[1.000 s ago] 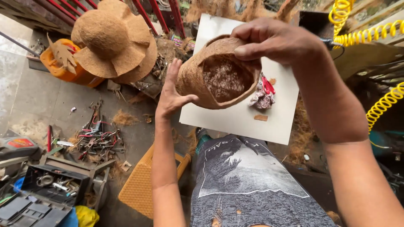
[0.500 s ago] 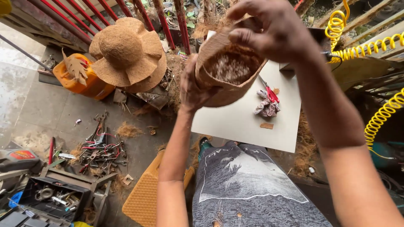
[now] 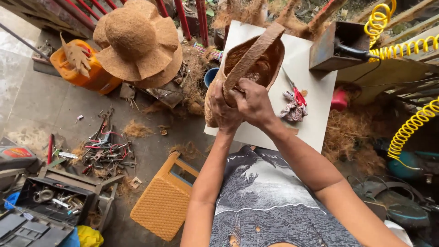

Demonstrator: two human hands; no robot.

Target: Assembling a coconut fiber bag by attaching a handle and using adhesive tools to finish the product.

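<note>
I look down on both of my hands held together in front of my chest, gripping a brown coconut-fibre pot [image 3: 256, 59]. The pot is raised over a pale tabletop [image 3: 315, 114] and tilted, its hollow facing right and toward me, its thick rim running diagonally. My left hand [image 3: 222, 110] is closed around the pot's lower wall from the outside. My right hand [image 3: 254, 103] is curled shut on the rim just beside it, the two hands touching. On the tabletop to the right of my hands lie red-handled scissors [image 3: 297, 93] resting against a crumpled rag [image 3: 292, 111]. On the floor to the left, a coconut-fibre hat [image 3: 137, 41] sits partly over an orange canister [image 3: 89, 73]. Below that is a scatter of hand tools [image 3: 107, 151], and nearer me a yellow woven stool [image 3: 162, 203]. An open dark toolbox [image 3: 45, 201] sits at lower left. A yellow coiled hose [image 3: 411, 126] loops along the right side.
</note>
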